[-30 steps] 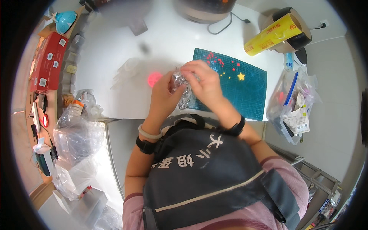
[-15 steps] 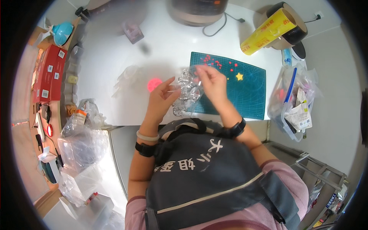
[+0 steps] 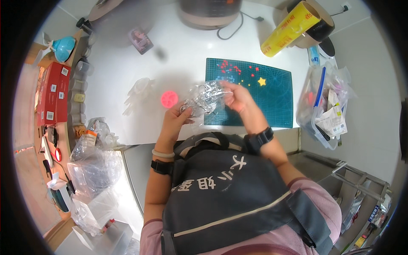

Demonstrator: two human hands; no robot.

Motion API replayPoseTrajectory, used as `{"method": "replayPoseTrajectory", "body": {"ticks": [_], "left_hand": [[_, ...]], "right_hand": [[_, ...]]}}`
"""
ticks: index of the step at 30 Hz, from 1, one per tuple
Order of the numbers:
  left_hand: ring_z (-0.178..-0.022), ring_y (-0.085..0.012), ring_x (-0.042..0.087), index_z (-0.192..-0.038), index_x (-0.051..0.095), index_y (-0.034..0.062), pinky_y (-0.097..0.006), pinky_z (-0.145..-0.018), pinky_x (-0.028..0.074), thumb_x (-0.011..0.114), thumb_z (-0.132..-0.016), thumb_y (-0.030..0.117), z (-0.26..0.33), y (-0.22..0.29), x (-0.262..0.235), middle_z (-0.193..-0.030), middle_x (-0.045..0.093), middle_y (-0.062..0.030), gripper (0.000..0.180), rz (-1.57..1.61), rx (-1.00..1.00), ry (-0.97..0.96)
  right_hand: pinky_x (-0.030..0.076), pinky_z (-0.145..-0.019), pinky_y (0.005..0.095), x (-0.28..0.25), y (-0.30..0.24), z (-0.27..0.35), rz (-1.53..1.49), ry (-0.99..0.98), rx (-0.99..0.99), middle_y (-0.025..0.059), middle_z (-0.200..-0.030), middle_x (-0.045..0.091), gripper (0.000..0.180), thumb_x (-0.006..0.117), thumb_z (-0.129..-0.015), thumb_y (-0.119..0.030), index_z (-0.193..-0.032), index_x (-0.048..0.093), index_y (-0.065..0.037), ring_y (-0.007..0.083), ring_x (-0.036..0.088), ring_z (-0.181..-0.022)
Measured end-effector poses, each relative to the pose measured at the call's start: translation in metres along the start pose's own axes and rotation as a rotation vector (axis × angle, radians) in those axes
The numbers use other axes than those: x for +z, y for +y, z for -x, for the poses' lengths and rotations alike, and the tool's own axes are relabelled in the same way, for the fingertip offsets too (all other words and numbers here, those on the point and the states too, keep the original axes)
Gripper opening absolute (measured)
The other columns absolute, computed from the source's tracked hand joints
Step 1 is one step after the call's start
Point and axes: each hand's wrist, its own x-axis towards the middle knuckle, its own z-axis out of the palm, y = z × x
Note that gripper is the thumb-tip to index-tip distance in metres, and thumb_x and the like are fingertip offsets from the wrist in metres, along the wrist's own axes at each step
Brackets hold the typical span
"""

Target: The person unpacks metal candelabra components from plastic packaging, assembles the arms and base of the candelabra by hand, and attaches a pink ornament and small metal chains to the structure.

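Crinkled, shiny plastic bag (image 3: 207,97) has tilted, left hand (image 3: 173,122) and right hand (image 3: 239,99) pinching it.

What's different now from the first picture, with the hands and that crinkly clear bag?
The right hand moved right and the left hand moved back toward the person, so they're farther apart, with the clear bag spread between them. Both hands still hold it; neither let go. The pink disc, yellow star and green mat stayed put.
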Motion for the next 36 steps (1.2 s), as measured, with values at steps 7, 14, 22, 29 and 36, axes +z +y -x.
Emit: {"method": "replayPoseTrajectory", "body": {"ticks": [7,14,22,29,36], "left_hand": [[-0.085,-0.0119,0.061,-0.13,0.046,0.0082,-0.027,-0.069,0.052,0.055,-0.092,0.018,0.0,0.006,-0.004,-0.103,0.061,-0.0012,0.04,0.25,-0.014,0.084],[-0.084,-0.0122,0.061,-0.131,0.045,0.0088,-0.028,-0.069,0.053,0.054,-0.092,0.017,-0.003,0.007,-0.007,-0.098,0.06,-0.0002,0.04,0.225,0.016,0.092],[-0.08,-0.0097,0.062,-0.129,0.048,0.0081,-0.025,-0.064,0.054,0.055,-0.092,0.016,-0.005,0.01,-0.015,-0.1,0.063,-0.0011,0.039,0.251,-0.029,-0.031],[-0.085,-0.0098,0.06,-0.129,0.048,0.0092,-0.026,-0.065,0.053,0.054,-0.092,0.018,-0.003,0.006,-0.016,-0.106,0.061,-0.0012,0.038,0.268,-0.015,-0.02],[-0.086,-0.0099,0.058,-0.129,0.049,0.0127,-0.027,-0.067,0.052,0.052,-0.093,0.022,-0.009,-0.014,-0.033,-0.104,0.06,-0.0006,0.036,0.078,-0.104,-0.018]], "right_hand": [[0.042,-0.05,0.0176,0.039,0.008,0.026,0.316,0.121,-0.117,-0.0012,-0.066,0.053,0.031,0.064,-0.086,-0.029,-0.096,0.06,0.0,0.0065,0.047,-0.055],[0.049,-0.053,0.0191,0.02,0.007,0.011,0.343,0.07,-0.129,0.0042,-0.075,0.063,0.018,0.068,-0.083,-0.017,-0.091,0.061,-0.002,0.0081,0.059,-0.061],[0.042,-0.047,0.0171,0.016,-0.008,0.007,0.552,0.039,-0.225,-0.0005,-0.067,0.057,0.027,0.071,-0.081,-0.016,-0.101,0.061,-0.001,0.0064,0.047,-0.046],[0.045,-0.054,0.0214,0.028,-0.01,0.028,1.089,-0.073,-0.596,0.0047,-0.081,0.068,0.032,0.071,-0.078,-0.014,-0.106,0.064,0.0,0.0114,0.065,-0.067],[0.04,-0.052,0.0184,0.014,0.01,0.006,0.672,-0.346,-0.152,0.0066,-0.089,0.069,0.027,0.067,-0.081,-0.013,-0.104,0.064,0.001,0.0104,0.065,-0.071]]}}
